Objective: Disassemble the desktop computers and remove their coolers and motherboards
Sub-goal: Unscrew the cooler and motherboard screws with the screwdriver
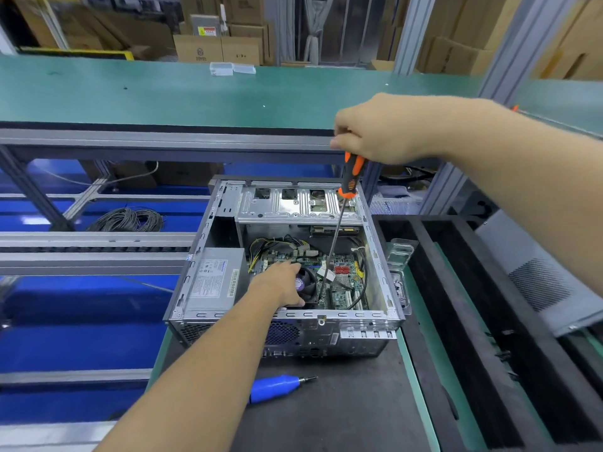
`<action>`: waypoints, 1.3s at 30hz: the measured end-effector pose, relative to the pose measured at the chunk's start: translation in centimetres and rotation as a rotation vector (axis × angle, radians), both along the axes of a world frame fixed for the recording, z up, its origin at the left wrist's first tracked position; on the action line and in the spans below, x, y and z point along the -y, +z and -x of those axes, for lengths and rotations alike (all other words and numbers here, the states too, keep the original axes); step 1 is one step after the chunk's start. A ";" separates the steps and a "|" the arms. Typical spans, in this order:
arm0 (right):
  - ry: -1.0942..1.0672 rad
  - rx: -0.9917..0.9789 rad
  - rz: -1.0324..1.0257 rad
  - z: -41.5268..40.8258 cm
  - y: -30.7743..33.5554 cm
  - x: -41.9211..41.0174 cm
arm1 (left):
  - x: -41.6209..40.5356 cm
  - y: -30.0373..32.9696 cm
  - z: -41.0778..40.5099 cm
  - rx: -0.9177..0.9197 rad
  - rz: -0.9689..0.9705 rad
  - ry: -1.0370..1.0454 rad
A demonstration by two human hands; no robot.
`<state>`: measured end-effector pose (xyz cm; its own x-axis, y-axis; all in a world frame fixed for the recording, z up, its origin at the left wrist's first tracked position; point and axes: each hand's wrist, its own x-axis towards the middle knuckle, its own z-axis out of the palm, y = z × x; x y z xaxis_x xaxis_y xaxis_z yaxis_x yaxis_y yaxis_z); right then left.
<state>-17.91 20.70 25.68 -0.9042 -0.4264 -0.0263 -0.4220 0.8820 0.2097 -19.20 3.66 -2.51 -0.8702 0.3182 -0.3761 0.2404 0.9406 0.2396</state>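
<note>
Open desktop case (287, 265) on dark mat — black cooler fan (306, 283) seated on green motherboard (346, 278), cables attached.

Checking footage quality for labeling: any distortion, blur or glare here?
Head view: wide-angle bending curves the bench rails; the right hand is slightly soft, and so are the background boxes; the screwdriver and cooler read sharp; lighting even, no harsh glare.

Both forearms bare to the frame's edge — no sleeves, gloves, rings or watch — left grip (283, 283) and right grip (380, 130).
</note>
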 end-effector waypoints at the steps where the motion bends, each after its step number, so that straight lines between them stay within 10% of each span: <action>1: 0.017 -0.022 0.053 0.1 -0.1 -0.1 | 0.0 0.0 0.0 0.000 -0.004 0.002; 5: -0.112 0.115 0.352 0.6 0.0 -1.2 | 0.0 0.0 -0.1 -0.017 -0.015 0.010; 8: -0.300 0.085 0.161 0.7 -0.3 -1.4 | 0.0 0.0 -0.1 -0.025 -0.010 0.007; 17: 0.109 0.018 0.073 -0.2 -0.3 -0.2 | 0.0 -0.2 0.1 -0.017 0.018 -0.028; 28: 0.054 0.195 0.240 -0.3 0.4 -3.3 | 0.0 -0.1 -0.1 -0.020 0.016 -0.011; 34: -0.177 0.051 0.598 0.1 -2.4 -2.8 | 0.0 0.0 -0.2 -0.017 -0.010 0.023; 39: -0.446 0.309 1.605 -0.1 -4.3 0.2 | 0.0 -0.1 -0.1 -0.018 -0.011 0.024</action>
